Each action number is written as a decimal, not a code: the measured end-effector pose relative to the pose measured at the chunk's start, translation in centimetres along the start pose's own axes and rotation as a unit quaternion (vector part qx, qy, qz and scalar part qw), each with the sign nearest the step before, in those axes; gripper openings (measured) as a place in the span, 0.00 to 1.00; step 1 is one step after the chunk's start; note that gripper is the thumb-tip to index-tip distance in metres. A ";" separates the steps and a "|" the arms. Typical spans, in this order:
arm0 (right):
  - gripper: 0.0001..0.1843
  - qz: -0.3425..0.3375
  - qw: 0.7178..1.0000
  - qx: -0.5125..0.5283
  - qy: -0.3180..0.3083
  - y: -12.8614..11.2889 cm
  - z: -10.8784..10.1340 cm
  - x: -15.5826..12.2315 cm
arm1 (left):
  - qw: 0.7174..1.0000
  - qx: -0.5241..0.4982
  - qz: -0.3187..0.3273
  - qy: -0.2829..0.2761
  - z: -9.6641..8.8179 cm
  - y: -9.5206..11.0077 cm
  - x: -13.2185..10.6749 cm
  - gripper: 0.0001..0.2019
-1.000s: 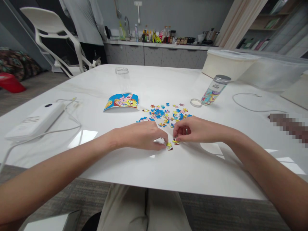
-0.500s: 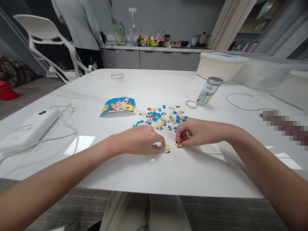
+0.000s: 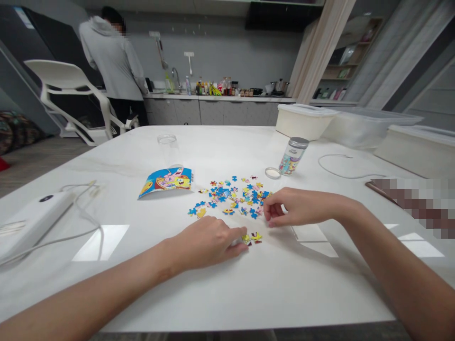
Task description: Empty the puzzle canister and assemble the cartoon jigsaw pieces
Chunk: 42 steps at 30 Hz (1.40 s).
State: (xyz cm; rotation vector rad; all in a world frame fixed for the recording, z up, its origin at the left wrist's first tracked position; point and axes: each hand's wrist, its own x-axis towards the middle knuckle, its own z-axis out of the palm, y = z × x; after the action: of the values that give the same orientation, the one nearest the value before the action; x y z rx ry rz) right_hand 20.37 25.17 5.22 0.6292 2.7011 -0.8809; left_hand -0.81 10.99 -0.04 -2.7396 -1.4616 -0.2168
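Two yellow puzzle pieces lie side by side on the white table (image 3: 213,293). My left hand (image 3: 209,239) has its thumb and index finger pinched on the left puzzle piece (image 3: 246,239). Just right of it is the second puzzle piece (image 3: 256,237), showing yellow with dark red; no hand is on it. My right hand (image 3: 289,208) hovers at the right edge of the loose puzzle pieces (image 3: 222,193), fingers loosely curled, thumb slightly apart, nothing visible between them. Those pieces are blue, yellow and pink, and my right fingers partly hide some.
A curved cartoon picture sheet (image 3: 167,182) lies left of the pieces. Behind stand a clear jar (image 3: 168,149) and a printed canister (image 3: 293,156) beside a ring-shaped lid (image 3: 273,173). Plastic bins (image 3: 305,122), a cable and a white power bank (image 3: 33,220) flank the table. A person (image 3: 113,61) stands at the counter.
My right hand has let go of its yellow piece and moved up toward the loose pieces. The two yellow pieces are now closer together. The head view has tilted upward.
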 end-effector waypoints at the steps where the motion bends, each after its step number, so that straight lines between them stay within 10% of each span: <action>1: 0.10 0.011 1.000 -0.015 0.021 0.2 -0.2 0.0 | 1.000 0.020 0.008 0.000 0.0 0.0 -0.1 0.14; 6: 0.09 0.056 0.978 -0.122 0.161 0.8 -0.4 0.6 | 0.993 0.081 0.069 -0.058 -1.2 -2.3 -0.6 0.16; 13: 0.10 0.223 0.895 -0.227 0.314 0.5 0.2 1.2 | 0.975 0.164 -0.128 -0.083 -2.1 -8.7 -1.9 0.15; 20: 0.16 0.315 0.894 -0.236 0.214 1.3 0.4 1.3 | 0.949 0.188 -0.199 -0.156 -3.6 -9.1 -1.9 0.16; 27: 0.16 0.215 0.947 -0.168 0.172 1.6 0.9 1.5 | 0.958 0.131 -0.213 -0.140 -3.3 -9.0 -1.9 0.21; 42: 0.06 0.162 0.945 -0.103 0.265 4.3 0.0 2.2 | 0.949 0.138 -0.215 -0.183 -3.7 -9.1 -2.0 0.18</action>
State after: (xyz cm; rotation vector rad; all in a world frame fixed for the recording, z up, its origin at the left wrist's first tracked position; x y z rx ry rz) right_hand 20.47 28.98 2.27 1.3780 2.9425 -0.3702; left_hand -9.79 14.10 2.98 -2.2915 -1.9900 0.4812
